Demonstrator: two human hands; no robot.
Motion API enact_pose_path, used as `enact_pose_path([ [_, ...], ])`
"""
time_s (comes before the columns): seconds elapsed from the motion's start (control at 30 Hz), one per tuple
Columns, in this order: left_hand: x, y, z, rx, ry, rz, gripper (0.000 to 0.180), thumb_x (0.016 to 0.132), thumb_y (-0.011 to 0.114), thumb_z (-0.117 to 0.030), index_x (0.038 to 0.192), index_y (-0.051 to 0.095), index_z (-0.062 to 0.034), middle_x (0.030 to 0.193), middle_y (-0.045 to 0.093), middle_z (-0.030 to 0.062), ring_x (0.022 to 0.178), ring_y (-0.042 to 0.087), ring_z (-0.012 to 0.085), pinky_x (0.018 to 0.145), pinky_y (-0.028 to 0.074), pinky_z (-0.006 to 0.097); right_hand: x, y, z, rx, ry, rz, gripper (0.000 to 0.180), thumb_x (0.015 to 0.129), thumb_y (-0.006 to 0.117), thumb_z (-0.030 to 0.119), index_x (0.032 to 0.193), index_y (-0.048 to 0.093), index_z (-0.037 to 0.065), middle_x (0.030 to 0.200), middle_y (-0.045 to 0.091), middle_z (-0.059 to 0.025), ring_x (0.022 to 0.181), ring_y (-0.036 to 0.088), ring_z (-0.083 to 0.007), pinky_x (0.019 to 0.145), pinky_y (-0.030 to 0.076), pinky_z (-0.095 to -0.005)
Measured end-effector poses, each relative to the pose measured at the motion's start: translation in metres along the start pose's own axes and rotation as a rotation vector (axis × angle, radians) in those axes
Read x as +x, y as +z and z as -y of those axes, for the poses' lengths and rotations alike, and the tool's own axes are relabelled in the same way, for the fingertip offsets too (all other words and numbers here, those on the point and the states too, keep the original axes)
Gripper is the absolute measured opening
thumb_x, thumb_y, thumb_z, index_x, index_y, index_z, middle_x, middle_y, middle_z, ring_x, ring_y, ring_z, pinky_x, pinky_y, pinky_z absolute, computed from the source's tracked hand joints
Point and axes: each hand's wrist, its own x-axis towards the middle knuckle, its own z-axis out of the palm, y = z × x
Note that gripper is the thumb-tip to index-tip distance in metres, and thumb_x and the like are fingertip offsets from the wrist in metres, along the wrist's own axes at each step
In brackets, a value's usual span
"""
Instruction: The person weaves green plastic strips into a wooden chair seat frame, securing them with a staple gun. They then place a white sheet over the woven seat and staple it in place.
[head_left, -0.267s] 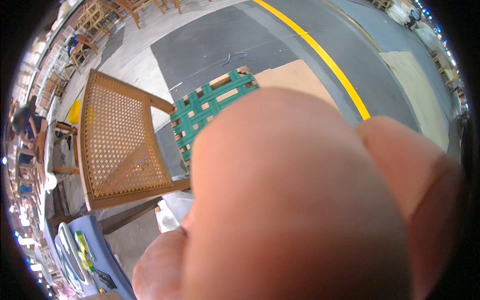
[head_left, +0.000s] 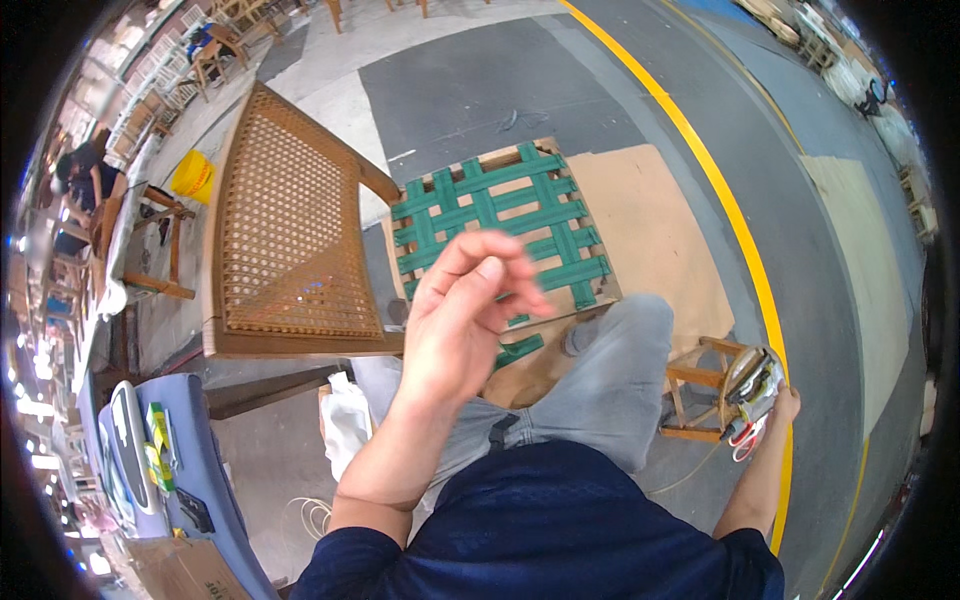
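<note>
My left hand (head_left: 462, 315) is raised above the chair seat, its fingers loosely curled and apart, with nothing visible in it and the fingertips blurred. Below it is the chair's seat frame, crossed by woven green webbing straps (head_left: 480, 187); a loose green strap end (head_left: 520, 350) hangs at the near edge. The chair's cane backrest (head_left: 295, 225) stands to the left. Far to the right, my right hand (head_left: 787, 402) is at a small wooden stool (head_left: 700, 378) heaped with tools, against a grey metallic tool; its fingers are mostly hidden. Red-handled scissors (head_left: 745, 440) hang beside it.
Brown cardboard (head_left: 660, 215) lies under the chair. At left are a blue padded surface (head_left: 205, 480) with small items, a yellow bucket (head_left: 193, 177) and a person (head_left: 90, 185) at work. A yellow floor line (head_left: 715, 175) runs along the right.
Large blurred skin close to the camera has gone from view. The seat, my lap and the stool now show, with my left hand over the seat and my right at the stool.
</note>
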Motion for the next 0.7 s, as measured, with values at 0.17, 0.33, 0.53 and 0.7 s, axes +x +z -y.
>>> enact_pose_path([
  [0.17,-0.049,-0.169,0.111,-0.066,-0.4,-0.792,0.026,0.099,0.065,-0.029,0.113,0.057,-0.008,0.099,0.061,0.0077,0.084,0.064,0.0237,0.082,0.058,0.045,-0.024,0.02,0.044,0.115,-0.128,-0.015,0.06,0.09,0.076,0.025,0.137,0.058,-0.008,0.132,0.065,-0.0221,0.119,0.063,-0.0292,0.101,0.048,-0.0366],
  [0.33,-0.041,-0.184,0.21,-0.003,-0.78,-0.863,0.057,0.094,0.073,-0.031,0.14,0.047,-0.0094,0.14,0.045,0.0167,0.116,0.053,0.0392,0.096,0.051,0.056,-0.068,0.056,0.11,0.175,-0.368,0.173,0.047,0.096,0.072,0.021,0.135,0.061,-0.003,0.124,0.068,-0.0128,0.112,0.064,-0.0215,0.098,0.049,-0.0343],
  [0.53,-0.022,-0.224,0.217,0.007,-0.721,-0.789,0.054,0.092,0.077,-0.033,0.136,0.053,-0.0153,0.135,0.051,0.0061,0.112,0.055,0.0315,0.089,0.053,0.048,-0.246,0.205,0.197,0.329,-0.368,0.944,0.039,0.096,0.073,0.023,0.131,0.065,0.009,0.127,0.066,-0.0074,0.115,0.06,-0.016,0.093,0.051,-0.0347],
  [0.7,-0.027,-0.217,0.234,0.446,-0.701,-0.68,0.023,0.093,0.075,-0.034,0.09,0.069,-0.0123,0.089,0.067,0.0002,0.072,0.06,0.0187,0.072,0.053,0.037,-0.352,0.275,0.184,-0.135,-0.482,1.418,0.046,0.092,0.077,0.026,0.128,0.067,0.0,0.113,0.071,-0.0106,0.104,0.066,-0.0187,0.091,0.052,-0.0341],
])
